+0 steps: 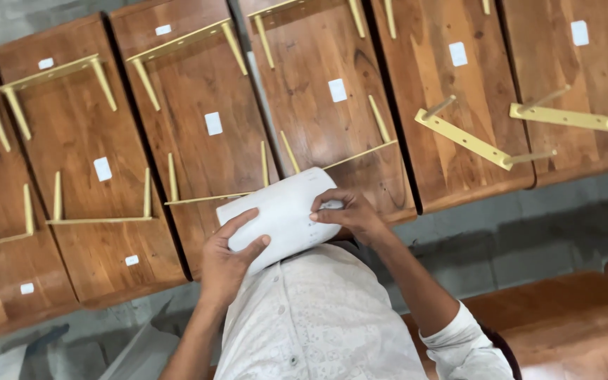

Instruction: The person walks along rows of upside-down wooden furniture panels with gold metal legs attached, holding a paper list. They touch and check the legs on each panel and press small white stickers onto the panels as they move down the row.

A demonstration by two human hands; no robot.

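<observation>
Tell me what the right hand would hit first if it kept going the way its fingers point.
The right hand points leftward across the white sheet it touches; further along, it would probably meet the left hand.

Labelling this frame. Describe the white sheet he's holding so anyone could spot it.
Start at the row of brown wooden boards with brass legs across the top. Just below the middle board, the left hand and right hand grip a curved white sheet. It is far bigger than the small white stickers on the boards.
</observation>
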